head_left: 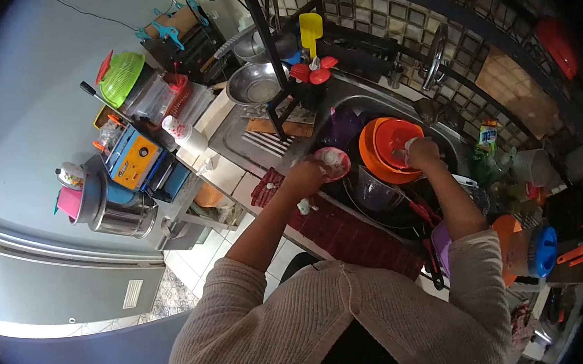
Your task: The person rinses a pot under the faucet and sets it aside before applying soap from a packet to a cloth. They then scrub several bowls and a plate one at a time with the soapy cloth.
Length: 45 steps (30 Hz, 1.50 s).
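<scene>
Over the left side of the sink, my left hand (305, 179) is closed on the rim of a small red bowl (344, 165) with white suds inside. At the right rim of a red-orange bowl (393, 140), my right hand (424, 154) has its fingers curled in, with something whitish at the fingertips; what it grips cannot be made out. That bowl sits inside a larger orange bowl (366, 149). Just below them lies a clear plastic container (378, 192), over a dark pan in the sink.
Behind the sink rises a tap (435, 58). A metal bowl (255, 83) and red utensils (320, 75) stand to its left under a black rack. A dark red cloth (352, 235) covers the front edge. Bottles and a blue-lidded jar (542, 251) crowd the right.
</scene>
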Motion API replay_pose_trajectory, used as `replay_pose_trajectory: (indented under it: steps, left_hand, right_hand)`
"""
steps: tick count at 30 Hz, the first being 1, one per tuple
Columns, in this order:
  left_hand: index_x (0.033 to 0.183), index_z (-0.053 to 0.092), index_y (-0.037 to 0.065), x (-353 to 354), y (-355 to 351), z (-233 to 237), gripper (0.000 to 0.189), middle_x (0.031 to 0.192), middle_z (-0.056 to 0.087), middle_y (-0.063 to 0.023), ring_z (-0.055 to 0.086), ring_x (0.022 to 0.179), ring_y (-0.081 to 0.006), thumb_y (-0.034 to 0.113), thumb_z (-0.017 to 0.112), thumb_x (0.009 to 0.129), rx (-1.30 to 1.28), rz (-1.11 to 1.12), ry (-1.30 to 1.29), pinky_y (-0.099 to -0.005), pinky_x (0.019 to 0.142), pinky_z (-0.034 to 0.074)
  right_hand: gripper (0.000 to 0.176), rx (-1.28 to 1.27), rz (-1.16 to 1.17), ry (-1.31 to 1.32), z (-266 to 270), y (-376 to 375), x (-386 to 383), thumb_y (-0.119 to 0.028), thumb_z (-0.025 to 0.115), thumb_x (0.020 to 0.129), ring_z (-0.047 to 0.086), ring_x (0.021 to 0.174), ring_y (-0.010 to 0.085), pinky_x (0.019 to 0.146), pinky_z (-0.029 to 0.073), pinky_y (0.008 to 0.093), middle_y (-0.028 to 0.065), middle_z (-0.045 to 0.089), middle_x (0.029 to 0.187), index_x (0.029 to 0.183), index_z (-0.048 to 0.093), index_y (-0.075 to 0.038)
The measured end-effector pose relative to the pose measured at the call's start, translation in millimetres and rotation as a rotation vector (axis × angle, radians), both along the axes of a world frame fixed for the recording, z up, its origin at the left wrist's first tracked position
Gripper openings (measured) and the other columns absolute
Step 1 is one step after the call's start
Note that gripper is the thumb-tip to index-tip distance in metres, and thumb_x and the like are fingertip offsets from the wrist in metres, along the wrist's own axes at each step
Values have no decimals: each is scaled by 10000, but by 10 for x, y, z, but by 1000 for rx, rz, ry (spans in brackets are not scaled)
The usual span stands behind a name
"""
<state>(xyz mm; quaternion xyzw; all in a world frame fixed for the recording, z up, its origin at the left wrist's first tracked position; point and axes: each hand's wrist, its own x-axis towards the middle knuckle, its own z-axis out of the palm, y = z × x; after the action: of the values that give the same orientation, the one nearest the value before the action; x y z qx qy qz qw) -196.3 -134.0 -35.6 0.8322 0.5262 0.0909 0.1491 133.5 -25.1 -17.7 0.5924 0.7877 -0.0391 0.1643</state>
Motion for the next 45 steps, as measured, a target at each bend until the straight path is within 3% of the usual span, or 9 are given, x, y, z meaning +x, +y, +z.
replay_pose_trajectory:
  steps: [11, 16, 20, 23, 25, 32, 34, 41, 45]
  left_hand:
    - [991, 653, 110, -106, 53, -36, 226, 964, 638, -153, 622, 804, -342, 201, 498, 854, 117, 71, -293, -440, 735, 499]
    - [1004, 632, 66, -22, 21, 6, 263, 788, 614, -241, 615, 731, -390, 238, 457, 908, 41, 319, -13, -463, 677, 498]
    - [978, 632, 41, 31, -3, 114, 304, 734, 599, -267, 614, 736, -406, 282, 461, 907, -52, 710, -195, -473, 686, 494]
    - [928, 640, 29, -145, 106, -126, 356, 749, 611, -263, 615, 757, -416, 343, 479, 886, -51, 673, -280, -493, 718, 483]
    - [874, 649, 23, -229, 253, -378, 378, 818, 625, -260, 612, 809, -417, 372, 507, 853, 174, 168, 124, -503, 747, 473]
    - [891, 660, 56, 124, 310, -196, 249, 893, 647, -197, 625, 838, -367, 268, 555, 811, -91, 267, -198, -463, 734, 497]
    - [899, 673, 73, 140, 394, -344, 243, 890, 660, -163, 626, 858, -366, 272, 561, 816, 277, -275, 186, -458, 744, 501]
    - [1159, 526, 70, 1046, 54, -109, 408, 1230, 495, -175, 513, 1102, -347, 343, 575, 860, -25, -132, -223, -439, 909, 422]
    - [1023, 557, 59, 1280, 23, -117, 380, 1072, 553, -180, 544, 1035, -351, 398, 576, 851, -160, -202, -125, -445, 856, 438]
  right_hand:
    - [261, 96, -188, 264, 336, -18, 106, -241, 692, 701, 635, 897, 322, 742, 513, 416, 137, 655, 943, 928, 640, -122]
    - [244, 246, -144, 285, 430, -100, 199, -226, 671, 696, 629, 879, 327, 733, 503, 420, 153, 650, 894, 918, 630, -133]
    - [228, 176, -140, 394, 461, -156, 278, -223, 653, 676, 625, 863, 336, 722, 494, 424, 156, 650, 875, 875, 642, -111]
    - [222, 81, -163, 435, 366, -151, 322, -220, 645, 675, 624, 859, 336, 725, 492, 415, 156, 650, 884, 863, 652, -103]
    - [220, 49, -177, 468, 226, -120, 344, -217, 639, 679, 623, 859, 335, 730, 491, 409, 157, 651, 888, 863, 657, -99]
    - [188, -101, -233, 651, 62, -98, 441, -207, 633, 695, 626, 768, 297, 678, 484, 384, 151, 642, 814, 834, 646, -82]
    - [144, -121, -165, 765, 54, -120, 497, -181, 635, 708, 609, 642, 243, 623, 474, 340, 132, 629, 721, 799, 631, -69]
    - [338, -68, -531, 1048, 512, -353, 781, -368, 659, 810, 478, 441, 120, 446, 384, 306, 16, 545, 537, 663, 582, -73]
    - [373, -149, -487, 1286, 674, -494, 933, -405, 584, 881, 431, 363, 91, 343, 308, 262, -15, 434, 453, 679, 536, -94]
